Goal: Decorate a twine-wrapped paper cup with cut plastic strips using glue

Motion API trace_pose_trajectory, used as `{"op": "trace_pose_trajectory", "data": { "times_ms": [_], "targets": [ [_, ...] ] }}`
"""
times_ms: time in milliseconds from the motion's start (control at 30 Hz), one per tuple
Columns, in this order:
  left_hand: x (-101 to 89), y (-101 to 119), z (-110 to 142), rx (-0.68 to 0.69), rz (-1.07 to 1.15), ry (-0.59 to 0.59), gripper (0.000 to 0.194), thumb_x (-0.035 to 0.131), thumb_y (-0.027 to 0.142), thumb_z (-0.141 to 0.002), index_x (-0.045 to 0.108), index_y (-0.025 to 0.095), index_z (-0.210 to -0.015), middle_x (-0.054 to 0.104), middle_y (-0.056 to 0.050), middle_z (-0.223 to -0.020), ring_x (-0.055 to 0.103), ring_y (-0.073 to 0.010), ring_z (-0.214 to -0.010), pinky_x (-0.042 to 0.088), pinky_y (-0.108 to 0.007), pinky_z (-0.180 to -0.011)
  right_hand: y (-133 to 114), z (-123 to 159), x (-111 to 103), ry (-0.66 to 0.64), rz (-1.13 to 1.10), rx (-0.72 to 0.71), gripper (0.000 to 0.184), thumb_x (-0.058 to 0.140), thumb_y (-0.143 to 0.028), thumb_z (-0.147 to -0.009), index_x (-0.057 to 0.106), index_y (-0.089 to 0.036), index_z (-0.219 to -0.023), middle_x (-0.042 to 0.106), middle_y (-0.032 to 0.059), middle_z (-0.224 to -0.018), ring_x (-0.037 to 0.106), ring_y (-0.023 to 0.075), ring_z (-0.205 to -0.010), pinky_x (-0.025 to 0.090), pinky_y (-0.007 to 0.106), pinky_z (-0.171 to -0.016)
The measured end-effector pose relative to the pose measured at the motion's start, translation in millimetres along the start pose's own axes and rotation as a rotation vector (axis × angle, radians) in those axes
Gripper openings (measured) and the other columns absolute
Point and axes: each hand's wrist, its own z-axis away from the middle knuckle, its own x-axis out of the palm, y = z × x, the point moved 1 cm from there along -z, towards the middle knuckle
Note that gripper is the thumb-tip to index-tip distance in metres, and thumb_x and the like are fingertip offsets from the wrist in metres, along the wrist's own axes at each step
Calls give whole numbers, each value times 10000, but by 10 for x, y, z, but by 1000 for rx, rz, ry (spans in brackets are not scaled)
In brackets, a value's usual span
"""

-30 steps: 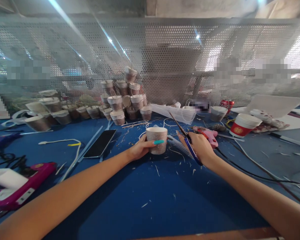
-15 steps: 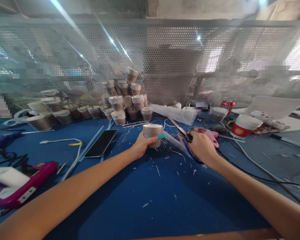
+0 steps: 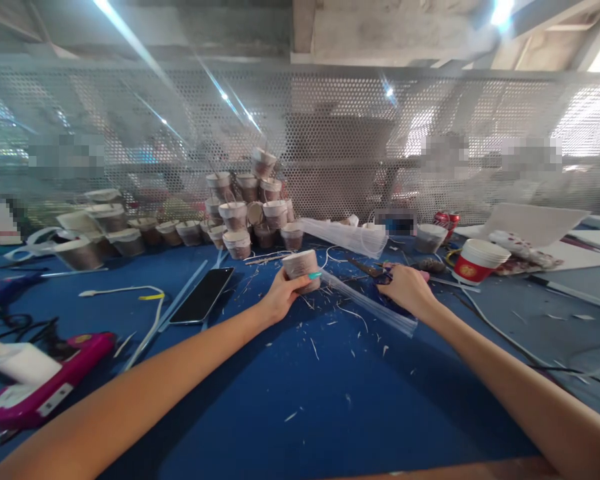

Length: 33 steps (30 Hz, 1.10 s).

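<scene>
My left hand (image 3: pixel 280 293) is wrapped around a small pale cup (image 3: pixel 301 264), its thumb across the front. The cup is tilted and held just above the blue table, its side ridged as if wound with cord. To the right, my right hand (image 3: pixel 406 288) is closed at the blue handles of a pair of scissors (image 3: pixel 365 268), which lie low over the table with the blades pointing left. Behind that hand a pink glue gun is almost wholly hidden. Clear glue sticks (image 3: pixel 370 303) lie on the table between the hands.
Stacked brown-and-white cups (image 3: pixel 233 215) stand at the back, before a perforated metal screen (image 3: pixel 340 120). A black phone (image 3: pixel 203 297) and a magenta power strip (image 3: pixel 65 380) lie left. Red-and-white paper cups (image 3: pixel 480 260) stand right, near cables. Thread scraps litter the blue table (image 3: pixel 330 413).
The cup in my left hand has tipped over, so its opening no longer shows. My right hand has lowered the scissors towards the table and moved over the pink glue gun. The view has tilted up slightly.
</scene>
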Motion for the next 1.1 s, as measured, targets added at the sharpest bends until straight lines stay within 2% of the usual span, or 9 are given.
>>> {"op": "trace_pose_trajectory", "data": {
  "times_ms": [233, 300, 367, 467, 567, 700, 800, 900, 1100],
  "targets": [
    [-20, 42, 17, 44, 161, -69, 283, 670, 229, -645, 565, 179, -902, 654, -26, -849, 621, -199, -801, 481, -452, -814, -77, 35, -28, -5, 106, 45, 294, 530, -316, -691, 627, -92, -856, 665, 130, -778, 620, 229, -759, 388, 266, -609],
    [-24, 43, 35, -11, 164, -183, 294, 641, 288, -677, 563, 179, -939, 654, -51, -915, 622, -236, -852, 462, -484, -825, -111, 56, -40, -17, 117, 36, 290, 539, -337, -691, 629, -93, -820, 662, 134, -767, 616, 238, -763, 395, 275, -620],
    [-13, 40, 71, -111, 111, -355, 369, 639, 326, -670, 565, 159, -991, 634, -95, -1024, 612, -281, -908, 428, -502, -855, -145, 77, -48, -24, 100, -3, 294, 531, -371, -703, 631, -102, -767, 655, 136, -744, 606, 246, -763, 402, 290, -643],
    [14, 28, 119, -173, -2, -532, 502, 685, 284, -608, 554, 127, -1067, 594, -145, -1120, 572, -320, -999, 367, -490, -919, -208, 123, -81, 97, 61, -68, 288, 486, -364, -751, 620, -109, -746, 638, 144, -785, 580, 254, -807, 401, 318, -712],
    [32, 3, 110, -101, -20, -472, 540, 689, 244, -598, 539, 151, -1108, 612, -122, -1096, 522, -300, -1081, 328, -458, -959, -305, 212, -121, 263, -13, -141, 310, 412, -393, -810, 584, -141, -754, 608, 115, -784, 545, 242, -841, 392, 337, -758],
    [47, -34, 59, 7, -14, -325, 557, 697, 228, -586, 537, 175, -1116, 647, -76, -1005, 520, -270, -1075, 318, -427, -968, -469, 368, -56, 113, -54, -389, 391, 507, -472, -725, 537, -127, -906, 556, 130, -909, 522, 245, -866, 407, 340, -741],
    [39, -43, 37, 4, -67, -346, 547, 702, 201, -573, 548, 152, -1096, 639, -87, -1010, 522, -272, -1057, 323, -429, -957, -528, 425, 43, -7, 7, -455, 295, 484, -280, -718, 515, -101, -950, 528, 156, -960, 527, 250, -875, 407, 334, -718],
    [-12, -41, -11, -39, -169, -377, 563, 725, 157, -537, 553, 147, -1073, 619, -97, -1052, 522, -275, -1046, 341, -435, -942, -508, 382, 106, -121, -85, -396, 253, 412, -129, -689, 503, -102, -923, 552, 124, -874, 552, 189, -730, 398, 285, -628],
    [-135, -26, -175, 10, -289, -247, 633, 728, 128, -536, 506, 204, -1124, 583, -79, -1105, 516, -271, -1040, 407, -423, -886, -365, 206, 47, -12, -412, -213, 142, 445, -129, -642, 529, -154, -753, 554, 23, -639, 520, 144, -616, 384, 257, -598]
  ]
}}
